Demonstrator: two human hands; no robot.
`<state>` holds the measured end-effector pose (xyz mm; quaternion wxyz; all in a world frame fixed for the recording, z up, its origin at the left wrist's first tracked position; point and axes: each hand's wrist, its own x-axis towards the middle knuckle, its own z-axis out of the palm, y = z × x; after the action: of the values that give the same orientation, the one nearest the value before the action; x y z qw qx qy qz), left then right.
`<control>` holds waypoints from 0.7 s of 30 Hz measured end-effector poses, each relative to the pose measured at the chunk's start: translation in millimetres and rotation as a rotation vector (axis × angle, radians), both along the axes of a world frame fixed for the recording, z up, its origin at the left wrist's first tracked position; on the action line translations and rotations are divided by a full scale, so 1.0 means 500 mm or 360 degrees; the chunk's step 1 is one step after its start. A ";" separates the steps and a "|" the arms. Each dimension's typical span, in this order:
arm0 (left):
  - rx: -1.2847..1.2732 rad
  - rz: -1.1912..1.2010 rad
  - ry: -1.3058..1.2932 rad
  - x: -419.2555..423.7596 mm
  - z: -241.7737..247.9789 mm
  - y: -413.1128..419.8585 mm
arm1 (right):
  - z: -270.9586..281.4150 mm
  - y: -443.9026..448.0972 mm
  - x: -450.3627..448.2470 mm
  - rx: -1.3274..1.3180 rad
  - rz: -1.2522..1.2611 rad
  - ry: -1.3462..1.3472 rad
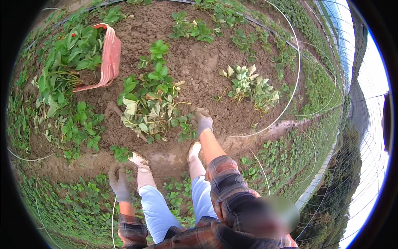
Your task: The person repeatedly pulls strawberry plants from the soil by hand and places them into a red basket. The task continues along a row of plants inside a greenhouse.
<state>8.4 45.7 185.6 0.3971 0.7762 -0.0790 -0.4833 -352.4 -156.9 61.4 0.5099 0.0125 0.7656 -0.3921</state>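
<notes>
My left hand point(118, 183), in a grey, muddy glove, hangs low beside my left boot; a small strawberry plant point(121, 153) is just above it, and whether it holds anything is hard to see. My right hand point(202, 119), gloved too, is lowered to the soil with its fingers bent, right beside small green strawberry leaves point(186, 128); its fingertips are too unclear to tell a grip. Between the hands and further up lies a clump of strawberry plants point(149, 109), some leaves pale and turned over. Another pale-leaved clump point(253, 85) lies to the right.
A red plastic crate point(112, 57) full of strawberry plants point(67, 59) stands tilted at upper left. Thin white hoops point(297, 68) arch over the beds. A wet, muddy furrow point(166, 158) runs around my boots point(195, 150). Planted rows point(62, 205) lie behind and to both sides.
</notes>
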 end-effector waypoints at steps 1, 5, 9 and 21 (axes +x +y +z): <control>0.0061 -0.0038 -0.0042 -0.021 -0.004 -0.007 | -0.024 0.031 -0.078 0.0033 -0.0137 -0.0100; -0.0083 0.0198 0.0340 -0.167 0.012 -0.057 | -0.086 0.071 -0.291 -0.0026 -0.0186 0.0130; 0.0191 0.0244 0.0398 -0.316 -0.021 -0.073 | -0.137 0.022 -0.468 0.0185 0.0659 0.1155; 0.0404 -0.0062 0.0603 -0.592 -0.121 -0.066 | -0.248 -0.130 -0.662 0.0468 0.0812 0.1250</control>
<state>-287.6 12.7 125.0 0.2947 0.7136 0.0435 -0.6341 -683.4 -222.0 -62.4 0.2554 -0.2523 0.9259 -0.1176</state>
